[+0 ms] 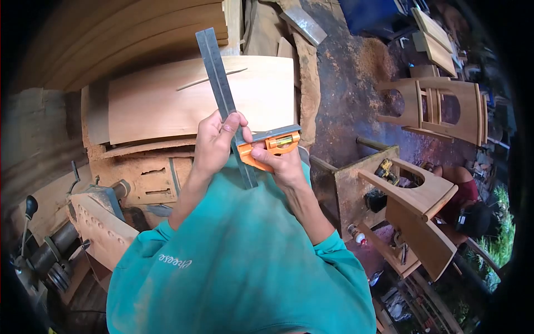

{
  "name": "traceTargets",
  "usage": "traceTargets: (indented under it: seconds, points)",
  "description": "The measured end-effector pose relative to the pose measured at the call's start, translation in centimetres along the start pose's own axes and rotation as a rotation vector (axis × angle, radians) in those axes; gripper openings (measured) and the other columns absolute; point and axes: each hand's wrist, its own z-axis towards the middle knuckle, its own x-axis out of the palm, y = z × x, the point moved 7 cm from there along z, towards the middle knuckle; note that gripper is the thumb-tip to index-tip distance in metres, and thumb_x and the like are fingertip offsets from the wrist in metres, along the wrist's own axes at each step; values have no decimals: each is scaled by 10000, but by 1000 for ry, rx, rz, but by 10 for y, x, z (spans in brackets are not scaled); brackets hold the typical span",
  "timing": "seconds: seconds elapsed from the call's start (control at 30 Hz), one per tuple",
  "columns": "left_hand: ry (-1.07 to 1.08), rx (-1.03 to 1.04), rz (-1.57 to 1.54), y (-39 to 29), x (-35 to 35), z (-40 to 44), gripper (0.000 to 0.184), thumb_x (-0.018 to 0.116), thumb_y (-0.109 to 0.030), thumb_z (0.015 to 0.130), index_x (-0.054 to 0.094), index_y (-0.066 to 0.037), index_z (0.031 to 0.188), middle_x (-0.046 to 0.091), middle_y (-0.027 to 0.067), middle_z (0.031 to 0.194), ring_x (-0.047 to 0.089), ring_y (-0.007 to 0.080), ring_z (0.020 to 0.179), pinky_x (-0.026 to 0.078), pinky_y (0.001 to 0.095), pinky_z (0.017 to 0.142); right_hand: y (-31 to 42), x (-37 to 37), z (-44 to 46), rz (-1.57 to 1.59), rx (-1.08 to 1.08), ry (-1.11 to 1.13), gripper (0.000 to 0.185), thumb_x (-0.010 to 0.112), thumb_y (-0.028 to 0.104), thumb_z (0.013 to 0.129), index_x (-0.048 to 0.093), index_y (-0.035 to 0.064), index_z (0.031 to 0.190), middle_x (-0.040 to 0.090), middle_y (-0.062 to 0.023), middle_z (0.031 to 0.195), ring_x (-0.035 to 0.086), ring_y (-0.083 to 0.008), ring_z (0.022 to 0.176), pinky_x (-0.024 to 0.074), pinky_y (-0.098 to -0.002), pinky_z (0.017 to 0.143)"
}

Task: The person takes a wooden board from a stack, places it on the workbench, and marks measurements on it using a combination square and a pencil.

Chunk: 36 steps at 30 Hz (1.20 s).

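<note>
A combination square (216, 69) is held in front of my chest. Its long steel blade points up and away, tilted slightly left, and its orange head (286, 143) carries a small level vial. My left hand (212, 146) is closed around the blade, with the thumb lying on top. My right hand (286, 167) grips the orange head from the right. Beyond the square lies a pale, wide wooden board (150, 106) with a thin, dark, slightly bent strip (194, 84) on it. The square's blade partly hides that strip.
Stacked planks (139, 39) rise at the upper left. A machine with a lever (31, 207) stands at the lower left. On the right are partly built wooden stools (411, 192), a yellow drill (385, 171) and another person (464, 192). Sawdust covers parts of the floor.
</note>
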Motion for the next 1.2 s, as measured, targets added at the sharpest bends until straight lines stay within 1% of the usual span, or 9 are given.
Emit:
traceTargets:
  seconds: [0.1,0.17,0.27,0.63,0.93,1.0,1.07,1.13,1.2]
  points:
    - [-50,9,-32,5,-2,-3,301,496,-303,975,537,-10,920,612,82,725,566,114,676,455,233,645,9,5,-1,-66,6,66,396,773,75,737,589,22,1084,628,-39,954,602,-130,866,516,-300,797]
    - [-114,54,-30,7,-2,-5,296,493,-298,977,537,-11,918,613,83,725,570,115,677,458,234,645,6,-2,3,-77,-13,112,385,789,72,726,572,24,1041,620,-33,922,605,-130,812,517,-279,746]
    - [-197,77,-26,13,2,-16,284,487,-286,981,536,-13,917,616,86,728,576,116,681,462,238,648,-10,-22,5,-203,167,45,371,793,87,730,577,27,1026,610,-21,901,600,-122,813,510,-271,750]
    - [-338,124,-16,17,33,-26,264,481,-267,984,532,-11,939,622,96,742,593,129,702,475,249,659,4,-42,11,-90,258,239,316,792,137,749,599,25,972,615,-13,860,601,-110,807,504,-257,754]
    - [-470,119,-82,30,56,-28,279,499,-279,975,530,-2,959,631,121,798,624,161,753,509,279,700,25,-61,15,-91,290,374,243,763,110,772,625,19,949,661,-62,951,627,-129,870,516,-290,791]
    - [-511,102,-144,27,61,-26,250,489,-231,979,544,8,933,646,120,775,628,157,752,509,295,726,36,-55,18,-53,306,422,237,760,97,770,629,14,950,663,-67,960,626,-129,867,517,-291,798]
    - [-523,123,-128,24,64,-25,258,493,-239,978,543,10,939,648,126,781,632,167,761,512,302,735,34,-58,24,-64,326,391,244,770,96,759,625,13,938,662,-69,964,624,-128,867,516,-286,796]
    - [-532,140,-117,23,64,-25,266,497,-248,976,542,12,945,649,132,787,637,177,770,515,309,744,32,-67,25,-302,416,317,246,775,78,745,621,15,926,661,-73,970,624,-131,869,516,-284,797]
    - [-520,127,-139,25,62,-23,278,503,-261,973,538,14,953,653,140,794,641,190,777,517,311,749,31,-68,28,-241,384,370,243,775,70,742,620,15,920,662,-73,963,624,-132,875,516,-286,799]
